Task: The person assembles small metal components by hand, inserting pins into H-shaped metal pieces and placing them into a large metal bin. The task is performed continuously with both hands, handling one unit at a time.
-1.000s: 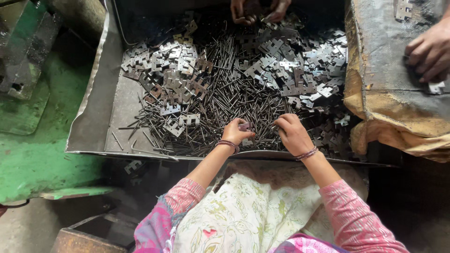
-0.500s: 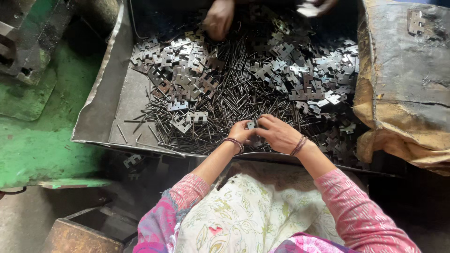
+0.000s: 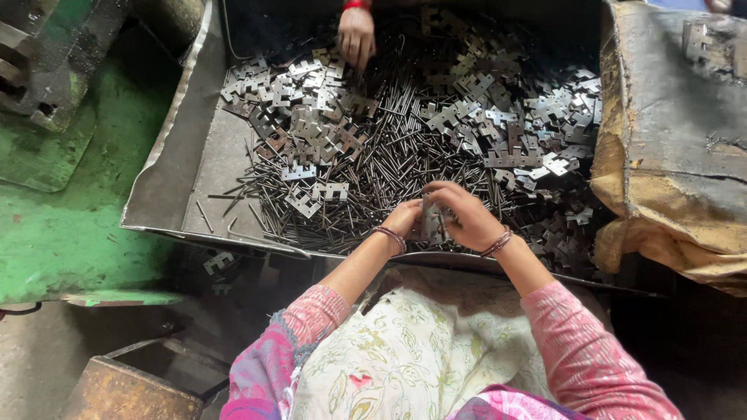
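Note:
A big metal tray (image 3: 167, 179) holds a heap of thin metal pins (image 3: 389, 148) and several stamped hinge plates (image 3: 303, 117). Both my hands meet over the tray's near edge. My left hand (image 3: 403, 218) and my right hand (image 3: 465, 214) together grip a small grey hinge plate (image 3: 430, 220) held upright between the fingers. Whether a pin is in it I cannot tell. Bangles sit on both wrists, and pink sleeves cover my arms.
Another person's hand (image 3: 356, 35) with a red bangle reaches into the pile at the tray's far side. A worn sack-covered block (image 3: 677, 140) with hinge plates on top stands at the right. A green machine base (image 3: 54, 210) lies left. A rusty bin (image 3: 132, 389) sits below.
My two hands, apart over the pins a second ago, have come together on a hinge plate. The other person's hand has moved left across the far side of the tray.

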